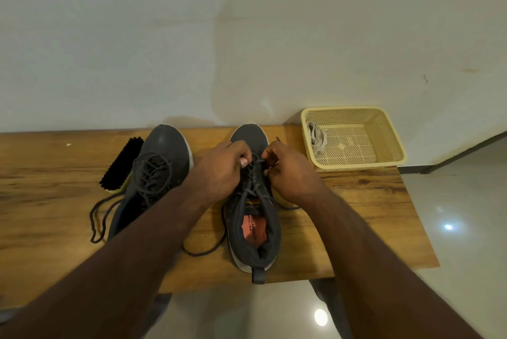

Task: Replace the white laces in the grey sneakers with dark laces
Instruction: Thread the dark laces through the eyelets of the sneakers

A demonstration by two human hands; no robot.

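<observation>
Both hands, left hand and right hand, pinch the dark lace on the right sneaker, hiding its eyelets. White laces lie in the basket; a brush touches the left sneaker.

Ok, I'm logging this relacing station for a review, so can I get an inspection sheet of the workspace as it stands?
Surface: wooden bench, against a pale wall.
Job's things: left sneaker laced dark, lace ends trailing loose on the bench; right sneaker partly laced with a dark lace; white laces lie bundled in the basket.
Clutter: shoe brush lying against the left sneaker.
Grippers: left hand and right hand each pinch the dark lace over the right sneaker; fingers curled.
Cables: nothing seen.
Surroundings: glossy tiled floor with light reflections.
</observation>
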